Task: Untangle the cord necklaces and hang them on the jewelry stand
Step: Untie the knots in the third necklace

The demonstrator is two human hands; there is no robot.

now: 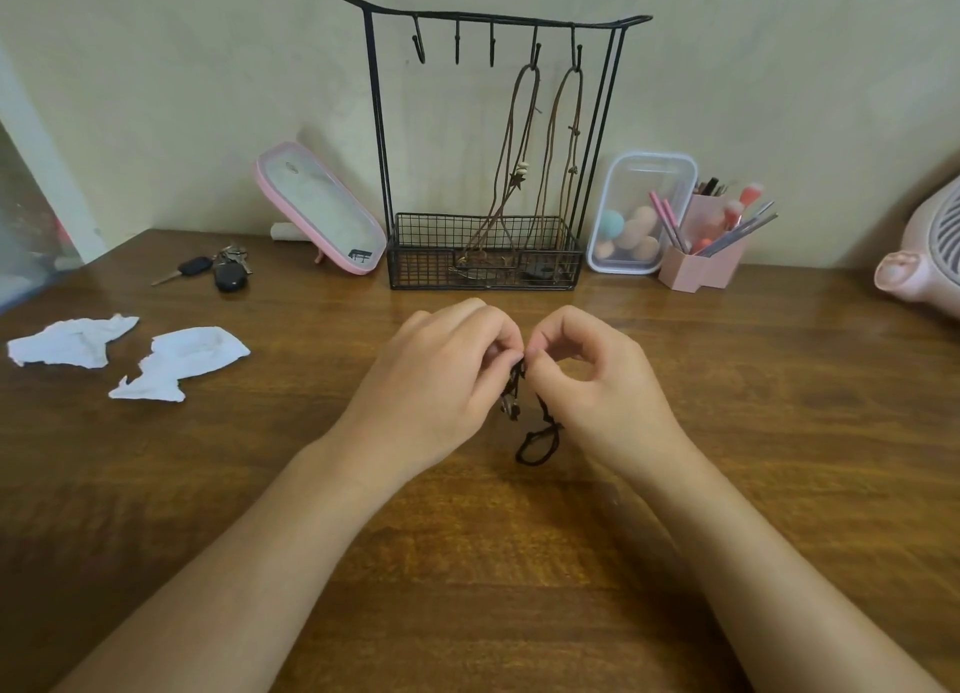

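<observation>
A black wire jewelry stand (375,120) with a row of hooks and a mesh basket stands at the back of the wooden table (467,562). Two brown cord necklaces (524,136) hang from its two right hooks, their ends trailing into the basket. In front of the stand, my left hand (441,385) and my right hand (597,380) both pinch a tangled black cord necklace (537,445) at its top. A small loop of it lies on the table below my right hand. A small pendant dangles beside my left palm.
A pink-framed mirror (322,209) leans left of the stand, with car keys (218,271) beside it. Two crumpled white tissues (130,352) lie at the left. A clear box of sponges (636,214), a pink brush holder (706,255) and a pink appliance (930,255) sit at the right.
</observation>
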